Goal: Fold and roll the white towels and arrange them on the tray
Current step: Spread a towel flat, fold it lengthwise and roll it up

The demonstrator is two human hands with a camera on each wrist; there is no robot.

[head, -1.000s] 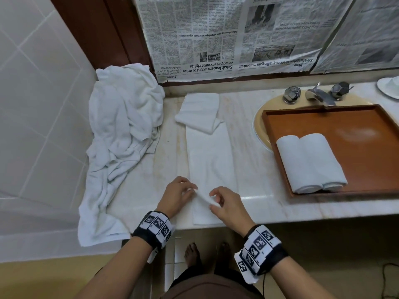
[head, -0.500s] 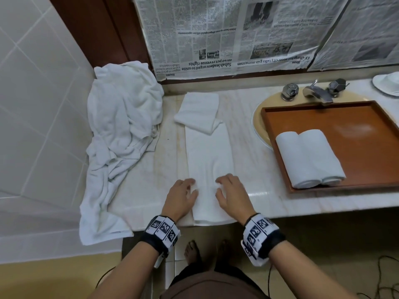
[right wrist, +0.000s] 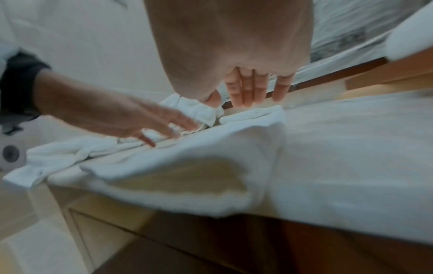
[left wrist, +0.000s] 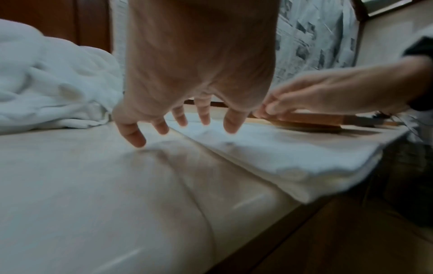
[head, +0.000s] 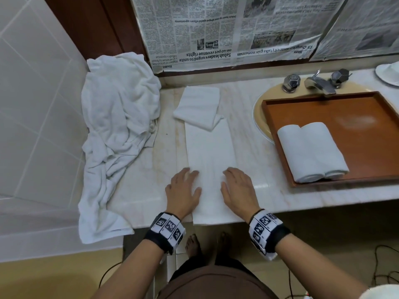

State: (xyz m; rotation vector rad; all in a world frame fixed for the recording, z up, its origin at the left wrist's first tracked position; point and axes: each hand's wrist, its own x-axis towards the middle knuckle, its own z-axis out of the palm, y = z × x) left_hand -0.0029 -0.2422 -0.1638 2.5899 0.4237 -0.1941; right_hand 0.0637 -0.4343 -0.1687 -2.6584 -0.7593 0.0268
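A long folded white towel (head: 210,152) lies flat on the marble counter, its near end at the counter's front edge and its far end doubled back. My left hand (head: 183,187) lies flat on its left edge with fingers spread (left wrist: 180,118). My right hand (head: 236,186) rests flat on its right edge, fingers straight (right wrist: 248,87). Two rolled white towels (head: 311,151) lie side by side in the brown tray (head: 356,117) on the right.
A heap of crumpled white towels (head: 116,126) fills the counter's left end and hangs over its edge. The tray sits over a sink (head: 261,117) with a chrome tap (head: 317,83). Newspaper (head: 216,33) covers the back wall. A white dish (head: 388,73) stands at far right.
Both hands let go of the towel's near corner that they pinched, and moved forward along the towel, now lying flat on its two sides.
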